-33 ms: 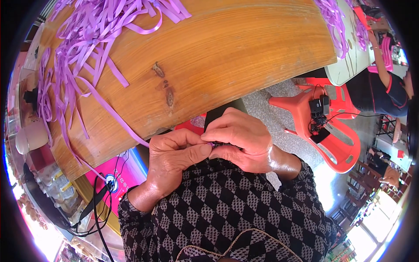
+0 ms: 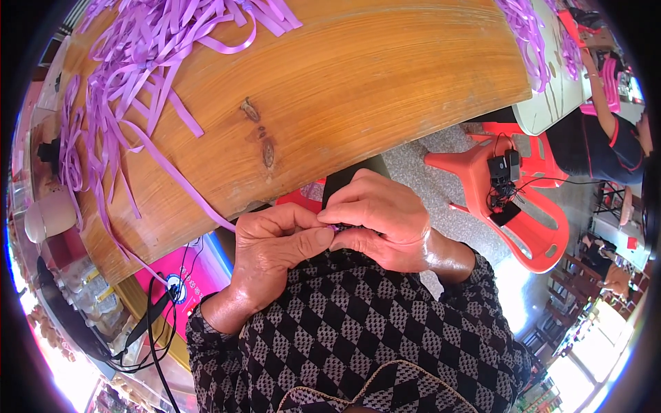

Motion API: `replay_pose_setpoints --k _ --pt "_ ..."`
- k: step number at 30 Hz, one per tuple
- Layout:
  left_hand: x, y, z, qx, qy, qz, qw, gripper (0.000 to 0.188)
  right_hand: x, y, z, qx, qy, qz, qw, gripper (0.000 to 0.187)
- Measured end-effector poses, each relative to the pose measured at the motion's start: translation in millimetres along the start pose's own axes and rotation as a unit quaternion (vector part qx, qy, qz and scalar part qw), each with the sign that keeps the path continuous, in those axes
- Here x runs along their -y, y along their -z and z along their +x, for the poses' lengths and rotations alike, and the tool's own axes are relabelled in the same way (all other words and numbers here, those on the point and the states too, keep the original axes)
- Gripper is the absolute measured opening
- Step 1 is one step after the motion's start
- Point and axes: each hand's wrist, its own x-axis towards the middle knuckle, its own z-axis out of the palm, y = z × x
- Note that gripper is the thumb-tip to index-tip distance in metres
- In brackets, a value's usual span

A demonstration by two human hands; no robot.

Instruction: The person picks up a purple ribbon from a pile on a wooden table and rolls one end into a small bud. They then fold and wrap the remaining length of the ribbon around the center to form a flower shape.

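A purple ribbon (image 2: 180, 181) runs from the pile of purple ribbons (image 2: 148, 65) over the table's near edge to my left hand (image 2: 275, 249). That hand is closed, thumb and forefinger pinching the ribbon, and a sliver of purple shows at the fingertips. My right hand (image 2: 381, 221) meets it there, its thumb and fingers pinched around the same small purple bit. Most of what lies between the fingertips is hidden. Both hands are held in front of my body, just off the edge of the wooden table (image 2: 358, 76).
Red plastic chairs (image 2: 530, 230) stand to the right, with black devices and cables (image 2: 506, 172) on one. Behind them a person (image 2: 599, 141) is beside a pale table (image 2: 551, 110) with more ribbons. Black cables (image 2: 155, 323) hang at lower left near a pink printed box (image 2: 200, 275).
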Motion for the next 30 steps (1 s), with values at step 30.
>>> replay_pose_setpoints --k 30 --pt "-2 6 -8 0.017 0.041 0.013 0.999 0.008 8 6 3 0.062 -0.042 0.062 0.995 0.027"
